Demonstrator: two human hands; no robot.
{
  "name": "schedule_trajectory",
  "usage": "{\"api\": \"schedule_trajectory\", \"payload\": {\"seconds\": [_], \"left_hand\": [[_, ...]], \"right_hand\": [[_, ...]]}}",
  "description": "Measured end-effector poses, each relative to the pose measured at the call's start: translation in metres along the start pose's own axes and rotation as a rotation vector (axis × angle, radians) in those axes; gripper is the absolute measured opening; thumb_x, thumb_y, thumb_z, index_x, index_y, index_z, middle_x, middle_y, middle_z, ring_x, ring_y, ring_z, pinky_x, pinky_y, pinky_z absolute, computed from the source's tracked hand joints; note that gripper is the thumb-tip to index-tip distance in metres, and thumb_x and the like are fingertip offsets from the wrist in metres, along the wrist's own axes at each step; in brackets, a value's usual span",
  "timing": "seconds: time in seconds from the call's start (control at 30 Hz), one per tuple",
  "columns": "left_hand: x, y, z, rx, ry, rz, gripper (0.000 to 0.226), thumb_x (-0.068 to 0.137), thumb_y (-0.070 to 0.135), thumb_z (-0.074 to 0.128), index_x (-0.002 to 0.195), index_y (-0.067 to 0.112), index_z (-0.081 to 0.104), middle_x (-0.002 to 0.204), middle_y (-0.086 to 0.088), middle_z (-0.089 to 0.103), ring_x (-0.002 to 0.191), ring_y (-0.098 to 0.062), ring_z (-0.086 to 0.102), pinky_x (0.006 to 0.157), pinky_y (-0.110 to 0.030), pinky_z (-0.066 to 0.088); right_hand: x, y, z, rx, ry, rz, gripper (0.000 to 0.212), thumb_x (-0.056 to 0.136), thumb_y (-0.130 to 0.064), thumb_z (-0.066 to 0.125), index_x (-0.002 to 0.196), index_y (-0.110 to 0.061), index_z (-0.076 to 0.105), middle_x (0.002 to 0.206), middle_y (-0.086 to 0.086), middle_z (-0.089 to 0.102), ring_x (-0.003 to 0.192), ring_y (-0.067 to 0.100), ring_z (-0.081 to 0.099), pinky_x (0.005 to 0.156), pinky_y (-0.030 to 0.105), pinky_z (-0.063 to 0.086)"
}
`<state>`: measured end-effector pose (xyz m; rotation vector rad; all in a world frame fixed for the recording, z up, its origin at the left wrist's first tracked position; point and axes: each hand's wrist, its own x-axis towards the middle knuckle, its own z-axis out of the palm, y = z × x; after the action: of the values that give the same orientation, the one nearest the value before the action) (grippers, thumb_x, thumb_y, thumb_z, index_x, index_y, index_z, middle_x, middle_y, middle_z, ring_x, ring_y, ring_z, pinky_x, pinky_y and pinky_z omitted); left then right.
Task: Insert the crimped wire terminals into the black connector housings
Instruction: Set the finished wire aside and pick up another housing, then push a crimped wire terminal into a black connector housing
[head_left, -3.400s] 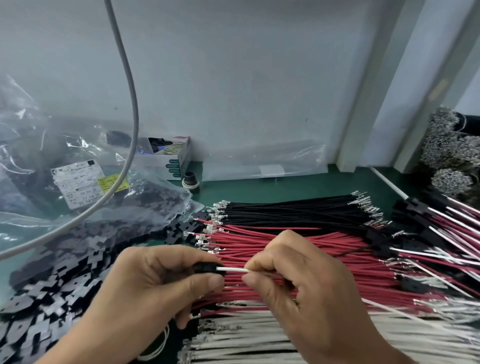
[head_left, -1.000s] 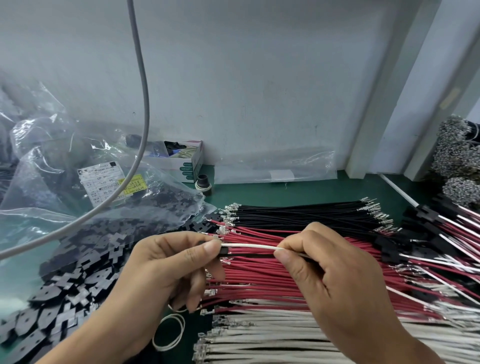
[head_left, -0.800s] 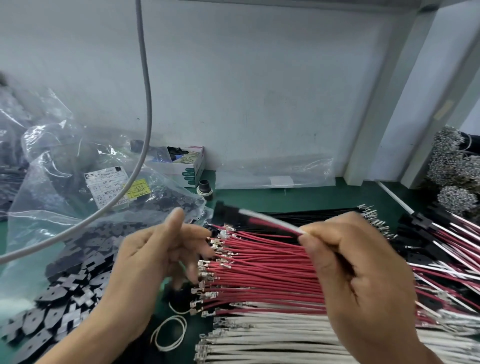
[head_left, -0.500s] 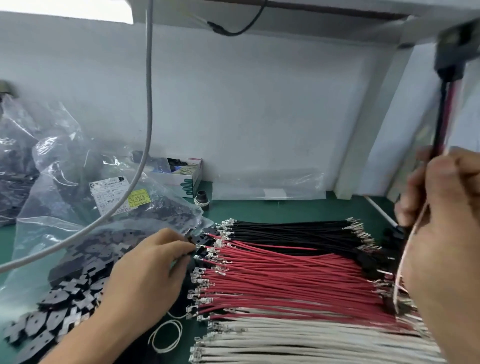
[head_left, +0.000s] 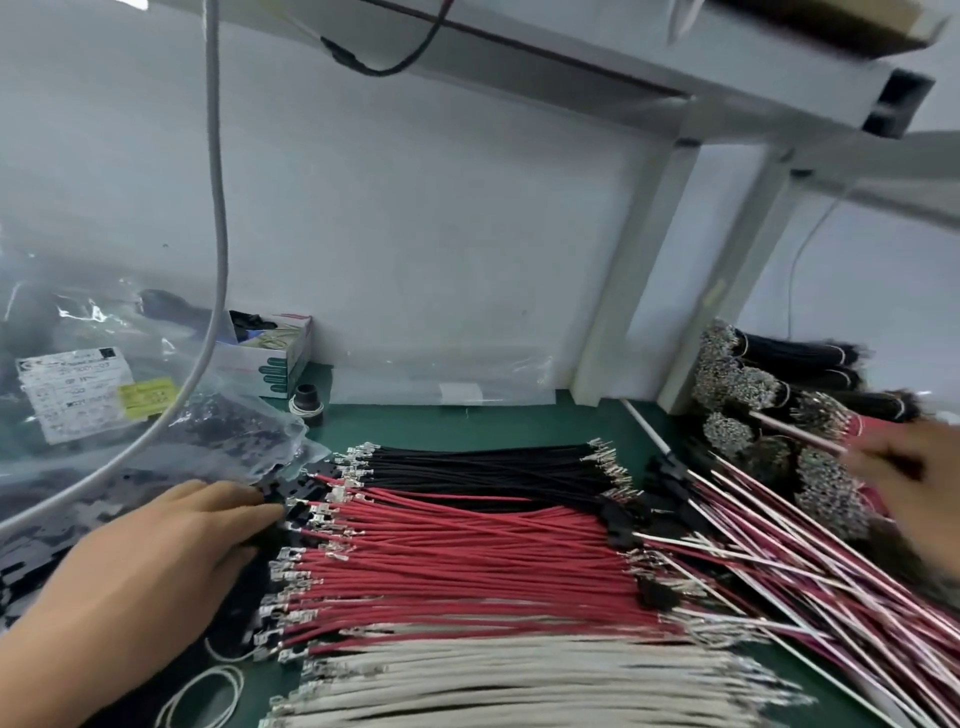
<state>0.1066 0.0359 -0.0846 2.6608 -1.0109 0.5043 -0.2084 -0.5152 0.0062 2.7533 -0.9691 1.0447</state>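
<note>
The hands have parted since a moment ago. The left hand (head_left: 171, 540) now lies down by the table's left edge, fingertips touching loose black connector housings (head_left: 298, 491) beside the red wires (head_left: 467, 566). The right hand (head_left: 919, 483), blurred at the far right, pinches the finished white wire (head_left: 795, 431) over the assembled pile (head_left: 831, 582).

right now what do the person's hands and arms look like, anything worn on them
Both are bare. The left hand and its forearm show no glove, sleeve, ring or watch. The right hand is motion-blurred at the frame edge; no glove shows on it, and its wrist is out of view, so I cannot tell about a sleeve there.
</note>
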Motion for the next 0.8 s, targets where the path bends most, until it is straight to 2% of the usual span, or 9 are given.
{"api": "schedule_trajectory", "payload": {"seconds": [0.1,0.2,0.23,0.3,0.37,0.47,0.63,0.73,0.8], "left_hand": [[0.000,-0.012,0.019,-0.041,0.019,0.087,0.048,0.070,0.026,0.087,0.113,0.039,0.071,0.098,0.028,0.049,0.087,-0.006,0.048,0.055,-0.039,0.059],[0.003,-0.024,0.026,-0.064,0.023,0.093,0.041,0.070,0.030,0.085,0.105,0.044,0.070,0.098,0.037,0.042,0.085,0.005,0.040,0.054,-0.035,0.057],[0.003,-0.027,0.027,-0.077,0.030,0.095,0.037,0.071,0.033,0.083,0.102,0.047,0.069,0.098,0.040,0.042,0.084,0.008,0.042,0.054,-0.034,0.056],[0.003,-0.030,0.025,-0.088,0.046,0.066,0.033,0.073,0.041,0.076,0.102,0.052,0.064,0.099,0.044,0.043,0.082,0.010,0.046,0.053,-0.032,0.056],[0.002,-0.028,0.019,-0.110,0.070,0.028,0.036,0.074,0.046,0.069,0.107,0.054,0.056,0.100,0.045,0.044,0.079,0.007,0.049,0.054,-0.033,0.056],[0.001,-0.019,0.003,-0.165,0.134,-0.017,0.037,0.080,0.040,0.072,0.109,0.054,0.052,0.104,0.044,0.049,0.080,0.000,0.058,0.059,-0.036,0.057],[-0.003,0.008,-0.018,-0.263,0.289,-0.079,0.049,0.072,0.018,0.090,0.104,0.043,0.062,0.094,0.041,0.059,0.072,0.006,0.058,0.059,-0.034,0.058],[-0.007,0.022,-0.023,-0.268,0.345,-0.027,0.053,0.083,0.018,0.082,0.128,0.038,0.062,0.099,0.036,0.059,0.067,-0.001,0.061,0.055,-0.034,0.060],[-0.008,0.026,-0.024,-0.284,0.339,-0.026,0.046,0.080,0.018,0.085,0.119,0.037,0.070,0.101,0.035,0.061,0.069,0.002,0.060,0.053,-0.030,0.057]], "right_hand": [[-0.013,0.019,0.018,-0.090,-0.240,0.090,0.005,0.082,-0.063,0.056,0.084,-0.064,0.060,0.074,-0.025,0.058,0.062,-0.004,0.056,0.057,0.034,0.055],[-0.033,-0.009,0.010,-0.093,-0.174,0.038,0.014,0.078,-0.060,0.058,0.074,-0.050,0.067,0.080,-0.021,0.059,0.071,0.005,0.060,0.066,0.034,0.054],[-0.032,-0.030,0.003,-0.082,-0.129,0.042,0.004,0.079,-0.050,0.069,0.076,-0.048,0.067,0.085,-0.017,0.060,0.076,0.013,0.062,0.071,0.037,0.055],[-0.029,-0.066,-0.004,-0.072,0.028,-0.009,0.012,0.080,-0.032,0.077,0.087,-0.040,0.072,0.096,-0.008,0.063,0.090,0.021,0.062,0.080,0.040,0.054],[-0.027,-0.116,-0.007,0.086,0.083,-0.088,0.010,0.085,-0.029,0.072,0.091,-0.036,0.074,0.098,-0.015,0.063,0.091,0.011,0.061,0.081,0.028,0.051],[-0.023,-0.198,0.006,0.383,-0.051,-0.217,0.013,0.084,-0.024,0.072,0.088,-0.036,0.076,0.093,-0.023,0.063,0.091,-0.005,0.059,0.080,0.002,0.037],[-0.023,-0.310,0.070,0.520,-0.448,-0.370,0.017,0.091,-0.020,0.072,0.100,-0.033,0.078,0.093,-0.021,0.064,0.090,-0.002,0.059,0.089,0.030,0.052],[-0.022,-0.341,0.107,0.358,-0.509,-0.445,0.031,0.098,-0.028,0.062,0.128,-0.032,0.067,0.122,-0.012,0.064,0.119,0.013,0.054,0.099,0.037,0.048],[-0.019,-0.347,0.119,0.310,-0.552,-0.437,0.035,0.099,-0.032,0.060,0.134,-0.031,0.062,0.127,-0.006,0.061,0.126,0.019,0.049,0.099,0.038,0.045]]}}
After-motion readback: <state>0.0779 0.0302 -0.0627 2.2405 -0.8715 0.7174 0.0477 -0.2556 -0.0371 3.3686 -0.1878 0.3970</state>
